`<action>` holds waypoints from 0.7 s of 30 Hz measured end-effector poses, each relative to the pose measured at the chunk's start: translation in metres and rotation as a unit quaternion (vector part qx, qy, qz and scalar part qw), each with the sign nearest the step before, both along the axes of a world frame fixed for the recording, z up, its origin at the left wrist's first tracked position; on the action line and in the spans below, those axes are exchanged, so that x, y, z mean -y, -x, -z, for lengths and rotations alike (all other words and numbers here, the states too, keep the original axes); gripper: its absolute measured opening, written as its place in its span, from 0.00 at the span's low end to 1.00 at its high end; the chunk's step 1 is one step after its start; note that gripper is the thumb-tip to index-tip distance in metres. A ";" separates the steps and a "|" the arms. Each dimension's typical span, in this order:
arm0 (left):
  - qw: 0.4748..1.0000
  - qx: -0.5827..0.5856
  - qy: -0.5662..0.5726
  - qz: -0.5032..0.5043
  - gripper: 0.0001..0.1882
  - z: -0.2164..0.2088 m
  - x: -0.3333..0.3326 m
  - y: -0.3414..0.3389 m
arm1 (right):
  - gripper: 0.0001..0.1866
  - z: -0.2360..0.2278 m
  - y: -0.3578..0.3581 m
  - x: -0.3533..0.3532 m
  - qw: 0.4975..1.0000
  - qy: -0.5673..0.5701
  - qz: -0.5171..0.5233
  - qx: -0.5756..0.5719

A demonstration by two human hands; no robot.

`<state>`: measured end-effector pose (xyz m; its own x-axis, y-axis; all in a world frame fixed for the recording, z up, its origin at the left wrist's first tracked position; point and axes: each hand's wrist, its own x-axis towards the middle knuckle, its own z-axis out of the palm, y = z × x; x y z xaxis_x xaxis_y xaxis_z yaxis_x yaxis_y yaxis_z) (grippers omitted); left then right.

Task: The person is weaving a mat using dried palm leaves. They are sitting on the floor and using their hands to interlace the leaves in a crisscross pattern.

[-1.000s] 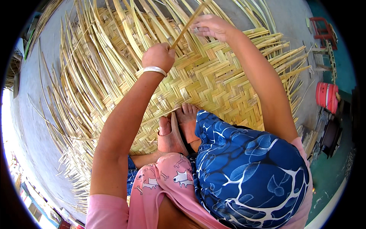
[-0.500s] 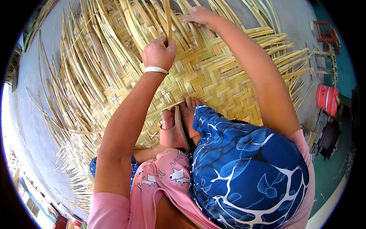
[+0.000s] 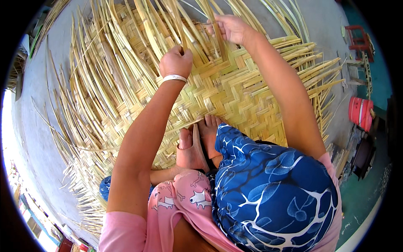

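A large mat [image 3: 256,107] of flat, yellow-green split-reed strips, woven in a zigzag pattern, lies on the ground. Loose ends fan out along its far, left and right sides. My left hand [image 3: 176,63], with a white band at the wrist, is closed round upright reed strips [image 3: 178,26] above the weave. To its right, my right hand [image 3: 230,28] is at the mat's far part, its curled fingers against a raised reed strip [image 3: 217,35]. That strip partly covers the fingertips. My bare feet [image 3: 208,126] rest on the woven near part.
Grey floor [image 3: 35,122] surrounds the mat. On the right are a red bundle or container [image 3: 360,113], a small dark-red stool [image 3: 357,38] and a dark object [image 3: 363,155]. More reeds [image 3: 50,17] lie at the far left. My blue-patterned clothing covers the lower right.
My right hand has shifted slightly right and turned, and a strip beside it now stands raised across its fingers. My left hand stays closed on its strips, a little lower. The view has shifted slightly.
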<state>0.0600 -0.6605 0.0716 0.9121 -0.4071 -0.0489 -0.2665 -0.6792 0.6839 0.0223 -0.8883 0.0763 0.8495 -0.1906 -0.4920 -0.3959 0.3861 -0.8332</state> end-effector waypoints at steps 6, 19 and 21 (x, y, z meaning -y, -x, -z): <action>0.983 0.021 -0.121 0.137 0.13 -0.004 0.003 -0.002 | 0.24 -0.019 0.004 -0.021 0.995 0.011 -0.079 0.062; 0.960 -0.080 -0.142 0.227 0.18 -0.012 0.007 -0.011 | 0.06 0.008 0.062 0.009 0.962 -0.129 0.212 0.117; 0.955 -0.075 -0.134 0.254 0.18 -0.007 0.009 -0.018 | 0.06 0.015 0.080 0.011 0.963 -0.116 0.218 0.107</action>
<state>0.0784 -0.6700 0.0784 0.5757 -0.7493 -0.3274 -0.5203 -0.6445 0.5603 -0.0573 -0.8994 0.0610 0.8004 -0.4579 -0.3870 0.0175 0.6630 -0.7484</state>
